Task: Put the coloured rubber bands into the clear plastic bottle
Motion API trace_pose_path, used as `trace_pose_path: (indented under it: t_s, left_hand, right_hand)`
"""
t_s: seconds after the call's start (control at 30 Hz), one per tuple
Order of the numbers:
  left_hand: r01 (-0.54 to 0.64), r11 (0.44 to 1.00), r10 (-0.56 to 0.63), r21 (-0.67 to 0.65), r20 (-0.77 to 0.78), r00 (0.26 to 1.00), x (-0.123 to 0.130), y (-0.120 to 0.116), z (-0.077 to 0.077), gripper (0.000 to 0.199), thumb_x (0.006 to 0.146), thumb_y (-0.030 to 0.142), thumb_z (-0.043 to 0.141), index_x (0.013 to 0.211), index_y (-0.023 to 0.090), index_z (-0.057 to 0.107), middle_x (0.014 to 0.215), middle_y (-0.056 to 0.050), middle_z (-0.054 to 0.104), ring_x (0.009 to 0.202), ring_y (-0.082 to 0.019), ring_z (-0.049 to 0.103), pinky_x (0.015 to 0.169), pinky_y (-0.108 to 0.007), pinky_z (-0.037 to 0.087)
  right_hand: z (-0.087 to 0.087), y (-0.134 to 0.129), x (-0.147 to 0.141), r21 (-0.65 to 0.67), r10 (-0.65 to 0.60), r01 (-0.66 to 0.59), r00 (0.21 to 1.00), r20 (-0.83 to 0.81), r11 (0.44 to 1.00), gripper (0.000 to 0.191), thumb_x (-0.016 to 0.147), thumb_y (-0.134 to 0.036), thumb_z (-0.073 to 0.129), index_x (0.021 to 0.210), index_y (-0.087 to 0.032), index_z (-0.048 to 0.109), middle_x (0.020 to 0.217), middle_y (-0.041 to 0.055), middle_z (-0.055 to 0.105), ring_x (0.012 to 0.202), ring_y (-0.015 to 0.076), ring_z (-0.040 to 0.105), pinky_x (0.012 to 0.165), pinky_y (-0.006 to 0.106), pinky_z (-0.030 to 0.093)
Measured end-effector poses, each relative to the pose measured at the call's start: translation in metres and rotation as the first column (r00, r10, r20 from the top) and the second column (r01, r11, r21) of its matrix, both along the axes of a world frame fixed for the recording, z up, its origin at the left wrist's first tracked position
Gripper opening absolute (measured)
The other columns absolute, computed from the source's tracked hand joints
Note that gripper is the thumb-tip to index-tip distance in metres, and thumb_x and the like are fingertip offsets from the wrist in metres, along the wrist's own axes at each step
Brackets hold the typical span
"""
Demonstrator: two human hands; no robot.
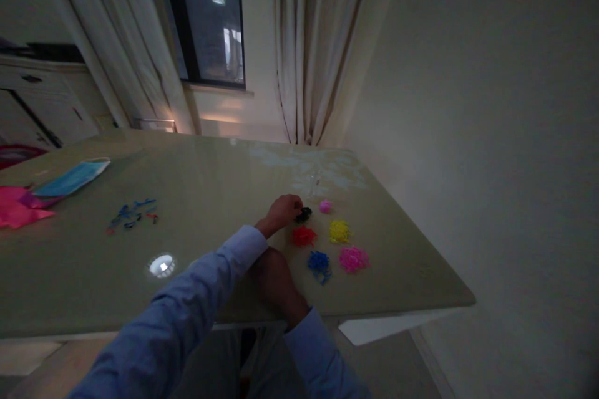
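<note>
Black small strands, one pile (304, 216), right of centre in the frame; the left hand (284, 209) is at its left edge, fingers bent and drawn together. Whether they pinch a strand, I cannot tell.

Risks, as I judge them: the red pile (304, 236) sits just below the black; a low wrist or dragged sleeve could mix the two. The light pink clump (326, 206), just right of the black, could be nudged by overreaching fingertips. The right hand (274, 277), dark beneath the left forearm, its fingers unreadable to me, could hamper that arm or, swinging right, sweep the blue pile (319, 265). Dim light makes stray dark strands easy to miss.

Count, working outward: black, one pile; red, one; light pink, one clump; yellow pile (339, 231), one; blue, one; bright pink pile (354, 259), one. Six groups in all; strands within each too fine for me to number. Clear small object (314, 183), above the black, one, kind uncertain. Scatter of blue, dark and red pieces (128, 215), left of frame, one, pieces uncounted. Blue face mask (72, 179), one, far left. Pink sheet material (21, 207), one, left edge. Table (210, 181), one. Window (213, 12), one, upper left. Curtains (311, 43), two.
</note>
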State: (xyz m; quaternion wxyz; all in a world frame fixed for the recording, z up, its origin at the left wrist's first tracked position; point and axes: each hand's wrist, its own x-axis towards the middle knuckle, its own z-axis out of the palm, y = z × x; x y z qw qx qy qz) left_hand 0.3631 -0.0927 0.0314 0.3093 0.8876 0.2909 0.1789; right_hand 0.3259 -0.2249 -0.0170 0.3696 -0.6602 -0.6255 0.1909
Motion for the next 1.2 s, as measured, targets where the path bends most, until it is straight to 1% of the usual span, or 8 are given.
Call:
trace_pose_path:
  t_s: [0.13, 0.27, 0.43, 0.57, 0.8, 0.97, 1.1, 1.2]
  left_hand:
    - [-0.053, 0.998, 0.053, -0.019, 0.043, 0.998, -0.007, 0.004, -0.001, 0.018, 0.074, 0.011, 0.067, 0.089, 0.016, 0.075, 0.091, -0.009, 0.076, 0.085, -0.020, 0.069, 0.080, -0.031, 0.052]
    - [-0.100, 0.993, 0.106, -0.056, 0.130, 0.986, -0.035, 0.007, 0.004, 0.016, 0.081, 0.019, 0.064, 0.092, 0.016, 0.075, 0.092, -0.010, 0.076, 0.085, -0.019, 0.069, 0.081, -0.031, 0.053]
    - [-0.166, 0.979, 0.188, -0.116, 0.206, 0.960, -0.100, -0.007, 0.010, 0.019, 0.085, 0.026, 0.061, 0.094, 0.015, 0.073, 0.094, -0.009, 0.076, 0.085, -0.018, 0.070, 0.078, -0.029, 0.053]
    - [-0.197, 0.962, 0.246, -0.188, 0.288, 0.926, -0.158, -0.026, 0.002, 0.021, 0.085, 0.032, 0.060, 0.092, 0.017, 0.073, 0.088, -0.006, 0.076, 0.080, -0.018, 0.069, 0.074, -0.028, 0.053]
    - [-0.460, 0.887, 0.458, -0.021, 0.159, 0.875, -0.251, -0.022, -0.024, 0.019, 0.087, 0.021, 0.054, 0.092, 0.019, 0.072, 0.093, -0.009, 0.075, 0.084, -0.020, 0.067, 0.080, -0.032, 0.048]
    - [-0.514, 0.856, 0.514, -0.056, 0.194, 0.835, -0.285, -0.018, -0.038, 0.020, 0.088, 0.019, 0.052, 0.094, 0.017, 0.071, 0.096, -0.011, 0.074, 0.089, -0.022, 0.066, 0.083, -0.034, 0.048]
    - [-0.466, 0.884, 0.459, -0.033, 0.257, 0.851, -0.286, -0.024, -0.044, 0.019, 0.088, 0.021, 0.053, 0.093, 0.020, 0.072, 0.094, -0.010, 0.073, 0.092, -0.024, 0.065, 0.085, -0.036, 0.048]
    - [-0.439, 0.896, 0.436, -0.062, 0.303, 0.847, -0.286, -0.026, -0.045, 0.018, 0.087, 0.021, 0.055, 0.092, 0.020, 0.072, 0.091, -0.009, 0.072, 0.090, -0.023, 0.064, 0.084, -0.036, 0.048]
  right_hand:
    - [0.003, -0.002, 0.000, 0.027, 0.024, -0.023, 0.998, -0.062, 0.999, 0.024, 0.083, -0.012, 0.054, 0.092, -0.019, 0.075, 0.094, 0.0069, 0.077, 0.085, 0.0199, 0.069, 0.076, 0.027, 0.050]
    - [0.006, -0.003, 0.001, 0.010, -0.008, 0.008, 0.996, -0.084, 1.000, 0.025, 0.083, -0.010, 0.055, 0.092, -0.018, 0.077, 0.098, 0.0095, 0.077, 0.089, 0.0207, 0.069, 0.084, 0.030, 0.051]
    - [0.008, -0.008, 0.002, 0.047, -0.011, 0.017, 0.992, -0.128, 0.999, 0.025, 0.084, -0.016, 0.057, 0.099, -0.019, 0.077, 0.103, 0.0103, 0.076, 0.096, 0.0232, 0.069, 0.091, 0.036, 0.051]
    - [0.012, -0.011, 0.007, 0.044, 0.004, 0.002, 0.990, -0.142, 0.999, 0.024, 0.087, -0.027, 0.054, 0.096, -0.018, 0.075, 0.099, 0.0102, 0.076, 0.092, 0.0231, 0.069, 0.087, 0.036, 0.053]
    - [0.021, -0.003, 0.012, -0.110, -0.072, 0.056, 0.987, -0.146, 0.992, 0.033, 0.084, -0.042, 0.059, 0.098, -0.018, 0.076, 0.096, 0.0105, 0.077, 0.086, 0.0253, 0.071, 0.077, 0.036, 0.055]
    - [0.037, 0.040, -0.004, -0.090, 0.009, -0.009, 1.000, -0.010, 0.996, 0.038, 0.080, -0.043, 0.058, 0.099, -0.016, 0.077, 0.091, 0.0112, 0.077, 0.078, 0.0250, 0.071, 0.075, 0.038, 0.056]
    - [0.049, 0.102, -0.040, -0.066, 0.192, -0.187, 0.978, 0.084, 0.980, 0.039, 0.085, -0.040, 0.054, 0.108, -0.015, 0.073, 0.092, 0.0099, 0.075, 0.072, 0.0198, 0.069, 0.072, 0.033, 0.055]
    - [0.049, 0.154, -0.071, -0.115, 0.297, -0.276, 0.921, 0.253, 0.954, 0.036, 0.085, -0.028, 0.055, 0.116, -0.012, 0.068, 0.103, 0.0113, 0.072, 0.077, 0.0169, 0.066, 0.075, 0.030, 0.053]
